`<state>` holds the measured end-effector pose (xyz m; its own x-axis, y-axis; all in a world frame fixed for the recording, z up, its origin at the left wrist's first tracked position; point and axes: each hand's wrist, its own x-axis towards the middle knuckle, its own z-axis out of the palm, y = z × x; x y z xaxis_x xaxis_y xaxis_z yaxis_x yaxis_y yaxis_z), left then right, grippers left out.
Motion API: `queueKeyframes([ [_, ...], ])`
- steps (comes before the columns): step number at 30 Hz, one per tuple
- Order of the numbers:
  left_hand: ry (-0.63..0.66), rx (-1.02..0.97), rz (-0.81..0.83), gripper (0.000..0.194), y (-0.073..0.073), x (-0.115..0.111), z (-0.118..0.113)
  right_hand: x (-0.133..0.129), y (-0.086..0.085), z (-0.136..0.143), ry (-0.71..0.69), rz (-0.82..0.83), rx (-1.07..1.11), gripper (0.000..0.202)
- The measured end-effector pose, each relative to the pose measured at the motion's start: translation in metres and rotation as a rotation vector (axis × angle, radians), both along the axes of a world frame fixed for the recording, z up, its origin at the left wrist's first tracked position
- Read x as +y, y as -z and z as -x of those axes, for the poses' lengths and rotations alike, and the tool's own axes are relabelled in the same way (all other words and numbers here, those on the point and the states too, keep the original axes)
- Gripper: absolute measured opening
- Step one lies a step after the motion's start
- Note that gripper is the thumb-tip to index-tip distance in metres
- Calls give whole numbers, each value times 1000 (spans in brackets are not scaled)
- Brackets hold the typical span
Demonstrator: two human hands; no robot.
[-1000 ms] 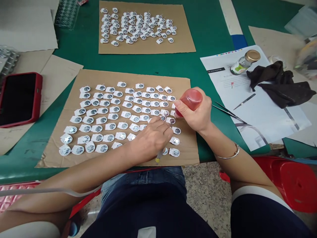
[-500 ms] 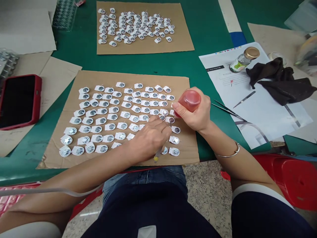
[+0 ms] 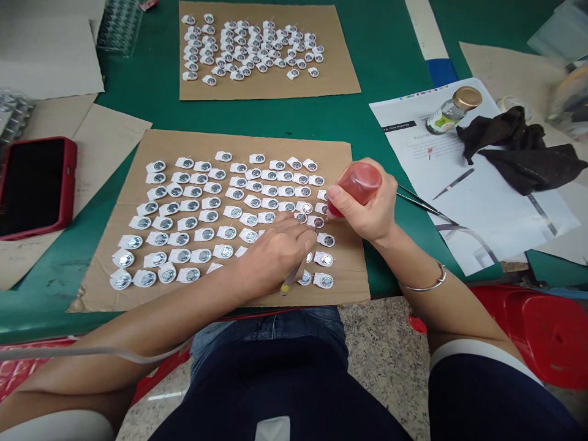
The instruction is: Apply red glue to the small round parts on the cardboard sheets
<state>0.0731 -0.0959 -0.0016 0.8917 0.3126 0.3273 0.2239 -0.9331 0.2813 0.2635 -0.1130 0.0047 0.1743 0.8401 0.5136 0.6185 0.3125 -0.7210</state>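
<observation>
I see my right hand (image 3: pixel 367 211) wrapped around a red squeeze bottle (image 3: pixel 356 185), tipped down over the round metal parts (image 3: pixel 316 222) on the near cardboard sheet (image 3: pixel 138 288). My left hand (image 3: pixel 275 251) rests beside it, fingers curled around a thin yellow-tipped tool (image 3: pixel 289 283).

right hand (image 3: pixel 367 211) grips a red squeeze bottle (image 3: pixel 356 187) over small silver discs (image 3: pixel 220 208) on brown cardboard (image 3: pixel 285 144); left hand (image 3: pixel 275 254) rests beside it.
</observation>
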Motion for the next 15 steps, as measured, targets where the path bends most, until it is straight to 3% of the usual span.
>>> queueKeyframes([
  [15, -7, -61, 45, 14, 6, 2, 1, 2, 2, 1, 0, -17, -38, 28],
])
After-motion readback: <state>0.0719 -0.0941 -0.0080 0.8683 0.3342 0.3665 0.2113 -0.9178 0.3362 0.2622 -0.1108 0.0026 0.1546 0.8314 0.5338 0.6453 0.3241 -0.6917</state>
